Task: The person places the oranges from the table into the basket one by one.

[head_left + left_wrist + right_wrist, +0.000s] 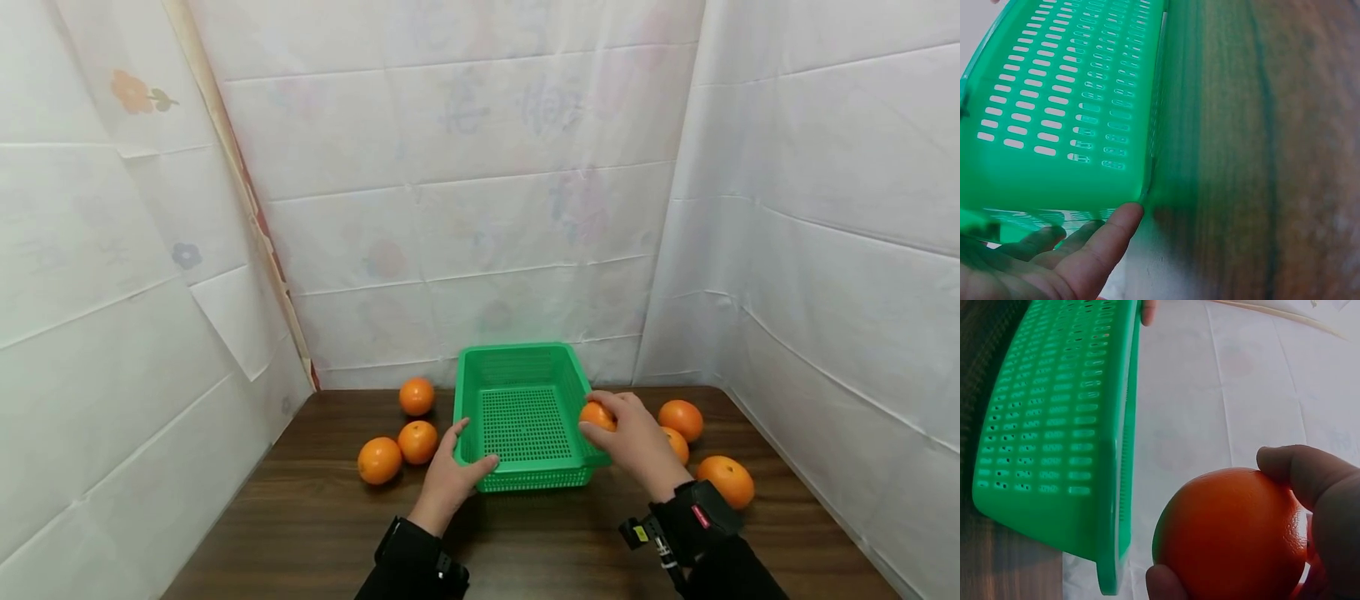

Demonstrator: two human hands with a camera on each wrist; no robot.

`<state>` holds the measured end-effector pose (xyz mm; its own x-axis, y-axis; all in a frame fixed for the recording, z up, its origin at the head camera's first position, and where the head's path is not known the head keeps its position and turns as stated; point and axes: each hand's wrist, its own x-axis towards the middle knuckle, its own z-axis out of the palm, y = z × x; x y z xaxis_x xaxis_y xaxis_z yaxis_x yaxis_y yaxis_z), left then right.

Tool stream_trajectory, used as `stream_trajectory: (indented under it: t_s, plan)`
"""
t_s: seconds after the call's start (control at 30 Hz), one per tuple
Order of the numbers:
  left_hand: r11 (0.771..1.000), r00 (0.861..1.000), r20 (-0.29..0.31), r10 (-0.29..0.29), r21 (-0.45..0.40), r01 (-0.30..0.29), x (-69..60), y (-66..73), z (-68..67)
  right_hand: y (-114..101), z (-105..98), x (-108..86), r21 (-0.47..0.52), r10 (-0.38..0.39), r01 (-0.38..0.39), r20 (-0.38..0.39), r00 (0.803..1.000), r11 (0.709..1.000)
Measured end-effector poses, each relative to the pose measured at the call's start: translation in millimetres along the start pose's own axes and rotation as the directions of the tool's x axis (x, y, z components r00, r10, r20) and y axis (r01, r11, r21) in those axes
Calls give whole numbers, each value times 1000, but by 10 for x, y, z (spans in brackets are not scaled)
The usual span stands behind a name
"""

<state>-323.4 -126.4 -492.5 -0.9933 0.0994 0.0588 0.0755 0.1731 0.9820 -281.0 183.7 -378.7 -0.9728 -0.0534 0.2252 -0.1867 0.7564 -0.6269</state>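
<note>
A green plastic basket (525, 479) with slotted walls stands on the table, its inside holding no fruit. My left hand (448, 482) touches its front left corner, thumb and fingers spread wide. In the left wrist view straight fingers (1100, 253) lie against the basket wall (1054, 178). My right hand (637, 437) grips an orange (597, 415) over the basket's right rim. In the right wrist view the held orange (1232, 534) is pinched between thumb and fingers, beside the rim (1109, 506).
Left of the basket are an upper orange (416, 396), a middle orange (417, 442) and a front orange (379, 461). On the right lie a back orange (681, 419), a partly hidden orange (677, 445) and a larger front orange (725, 481). White sheeting (480, 250) surrounds the brown table (300, 517).
</note>
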Motion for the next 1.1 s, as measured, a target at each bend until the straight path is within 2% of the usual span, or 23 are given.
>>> stream_trajectory:
  t_s: [0.17, 0.4, 0.7, 0.93, 1.1]
  plan:
    - [1000, 1000, -3, -11, -6, 11, -2, 8, 3, -19, 40, 13, 17, 2, -3, 25, 1000, 1000]
    - [1000, 1000, 23, -18, -14, 18, -5, 9, 6, 22, 114, 22, 29, 8, -10, 63, 998, 1000]
    - [1000, 1000, 17, -4, -19, 4, 3, 15, 8, 7, 158, 127, 5, -16, 15, 53, 998, 1000]
    - [999, 1000, 25, -18, -27, 19, 6, 12, 14, -21, 220, 163, 17, -31, 30, 58, 998, 999]
    - [1000, 1000, 15, -21, -20, 21, 21, 15, 7, -26, 284, 224, -12, -52, 53, 64, 997, 999]
